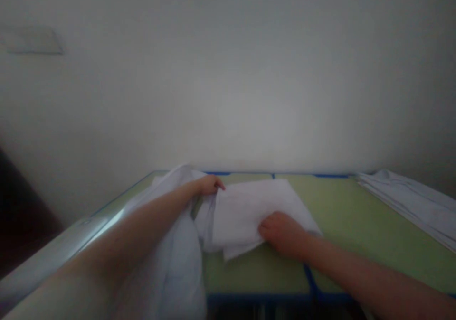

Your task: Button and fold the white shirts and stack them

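Fabric (pixel 181 263) drapes loose at left | left hand (pixel 213 184) pinches far-left corner of folded cloth (pixel 245 208) mid-way along green table (pixel 356 220) | step: probably straightening; next move calls for level edges | long axis apparently left-right, near-left flap pointing toward wearer | right hand (pixel 280 232) curls at near edge, can't tell if gripping
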`<state>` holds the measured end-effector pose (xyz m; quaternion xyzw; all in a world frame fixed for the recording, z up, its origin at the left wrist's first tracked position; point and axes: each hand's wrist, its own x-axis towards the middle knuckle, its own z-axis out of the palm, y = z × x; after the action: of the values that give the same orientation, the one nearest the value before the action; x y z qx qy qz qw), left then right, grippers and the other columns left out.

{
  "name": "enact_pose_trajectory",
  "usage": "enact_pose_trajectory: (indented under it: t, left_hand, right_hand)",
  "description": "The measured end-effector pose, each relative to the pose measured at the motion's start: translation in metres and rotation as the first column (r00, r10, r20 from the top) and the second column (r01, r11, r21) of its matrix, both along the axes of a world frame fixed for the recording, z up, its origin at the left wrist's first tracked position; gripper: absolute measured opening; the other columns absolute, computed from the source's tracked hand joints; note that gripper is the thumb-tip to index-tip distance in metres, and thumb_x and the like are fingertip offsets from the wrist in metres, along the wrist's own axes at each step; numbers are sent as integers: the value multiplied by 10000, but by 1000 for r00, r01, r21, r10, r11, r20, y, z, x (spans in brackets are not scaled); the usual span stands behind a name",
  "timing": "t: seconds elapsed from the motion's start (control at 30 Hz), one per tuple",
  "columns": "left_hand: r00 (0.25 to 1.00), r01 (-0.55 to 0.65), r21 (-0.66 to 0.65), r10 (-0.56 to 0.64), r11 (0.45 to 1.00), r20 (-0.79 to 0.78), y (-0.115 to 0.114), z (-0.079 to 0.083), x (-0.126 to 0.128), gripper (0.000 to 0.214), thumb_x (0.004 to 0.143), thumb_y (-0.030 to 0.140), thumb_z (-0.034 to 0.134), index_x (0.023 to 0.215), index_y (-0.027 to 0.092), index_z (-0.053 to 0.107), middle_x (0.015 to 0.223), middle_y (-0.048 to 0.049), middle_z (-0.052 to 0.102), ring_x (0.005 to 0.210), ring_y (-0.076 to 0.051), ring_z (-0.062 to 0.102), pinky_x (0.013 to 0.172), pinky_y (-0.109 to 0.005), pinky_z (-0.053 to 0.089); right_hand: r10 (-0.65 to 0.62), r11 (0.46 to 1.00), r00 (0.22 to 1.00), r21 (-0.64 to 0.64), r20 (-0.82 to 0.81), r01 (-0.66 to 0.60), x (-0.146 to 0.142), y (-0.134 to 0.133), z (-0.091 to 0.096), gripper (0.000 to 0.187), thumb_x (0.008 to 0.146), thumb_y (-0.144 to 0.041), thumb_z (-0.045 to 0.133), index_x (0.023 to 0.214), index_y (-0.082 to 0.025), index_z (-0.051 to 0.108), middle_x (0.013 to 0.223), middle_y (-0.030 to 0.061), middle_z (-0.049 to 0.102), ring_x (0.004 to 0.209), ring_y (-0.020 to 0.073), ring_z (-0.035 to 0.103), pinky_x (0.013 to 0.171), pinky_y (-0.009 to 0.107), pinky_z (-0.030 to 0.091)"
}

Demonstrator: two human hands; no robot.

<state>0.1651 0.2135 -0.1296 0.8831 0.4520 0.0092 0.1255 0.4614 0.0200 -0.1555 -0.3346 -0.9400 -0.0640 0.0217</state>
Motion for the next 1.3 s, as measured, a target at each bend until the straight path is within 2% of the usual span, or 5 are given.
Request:
enact_pose_trajectory:
  t: [0.4, 0.77, 1.03, 1.13, 1.3]
  left_hand:
    - [945, 327, -339, -316, 882, 89, -184, 20, 64, 495, 639, 214, 619, 1131, 255, 591, 776, 18, 646, 641, -130, 582, 576, -200, 445]
    - [792, 610, -30, -608, 792, 55, -190, 11, 64, 822, 657, 190, 586, 1413, 218, 268, 1462, -98, 284, 1327, -282, 276, 1084, -433, 251]
    - [847, 529, -45, -523, 848, 93, -228, -2, 46, 594, 739, 344, 602, 1312, 307, 447, 1339, -63, 483, 1220, -241, 450, 1028, -360, 349]
    - [864, 496, 1, -493, 868, 104, -241, 11, 47, 420, 768, 239, 529, 1174, 339, 568, 1154, -48, 623, 1064, -212, 562, 952, -345, 409]
    - [851, 228, 80, -238, 970, 469, -242, 90, 68, 184, 788, 333, 537, 901, 229, 638, 881, -56, 671, 806, -171, 612, 720, -261, 491]
  right_hand:
    - [-147, 976, 979, 141, -145, 167, 187, -22, -47, 541, 771, -116, 500, 1300, -227, 480, 1309, 105, 492, 1196, 246, 445, 998, 440, 342]
    - [-213, 949, 940, -286, -267, 134, 152, -108, -25, 775, 793, -409, 551, 1444, -205, 185, 1488, 99, 146, 1348, 260, 219, 1083, 401, 274]
    - [-209, 978, 950, -43, -234, 204, 122, -134, -67, 650, 660, -166, 554, 1307, -153, 491, 1344, 172, 416, 1254, 319, 391, 991, 475, 384]
    - [-210, 978, 924, -66, -320, 199, 120, -138, -41, 544, 680, -163, 534, 1223, -185, 572, 1231, 135, 559, 1130, 268, 534, 942, 387, 442]
    - [-346, 936, 718, -271, -604, 223, 132, -130, 83, 219, 809, -258, 480, 907, -214, 671, 899, 56, 690, 798, 179, 636, 704, 257, 503]
